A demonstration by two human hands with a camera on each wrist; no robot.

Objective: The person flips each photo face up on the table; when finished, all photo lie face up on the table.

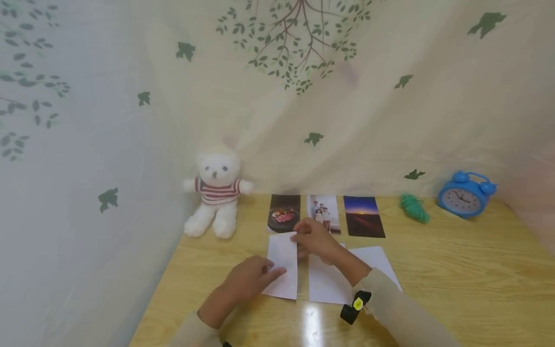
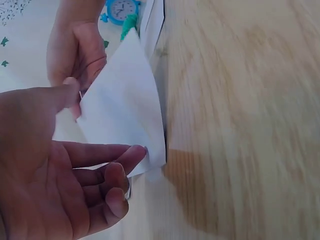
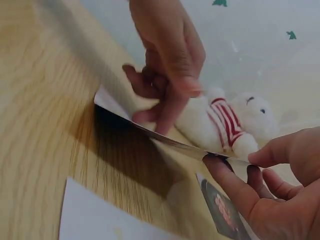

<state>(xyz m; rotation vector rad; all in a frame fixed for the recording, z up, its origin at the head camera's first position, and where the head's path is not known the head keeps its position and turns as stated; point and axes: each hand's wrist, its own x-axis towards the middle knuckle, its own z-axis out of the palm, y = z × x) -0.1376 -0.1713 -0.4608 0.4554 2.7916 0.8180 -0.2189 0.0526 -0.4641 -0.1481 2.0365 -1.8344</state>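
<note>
A white-backed photo card is raised off the table and slightly bent, its dark underside showing in the right wrist view. My right hand pinches its far right corner between thumb and fingers. My left hand is at the card's left side, its fingers loosely bent and touching the white face, the thumb apart. To the right lie two more white sheets, partly under my right forearm. Beyond the hands a row of photos rests face up: a food photo, a family photo and a sunset photo.
A white teddy bear in a striped shirt sits at the back left of the wooden table. Green yarn and a blue alarm clock are at the back right. A patterned curtain hangs behind.
</note>
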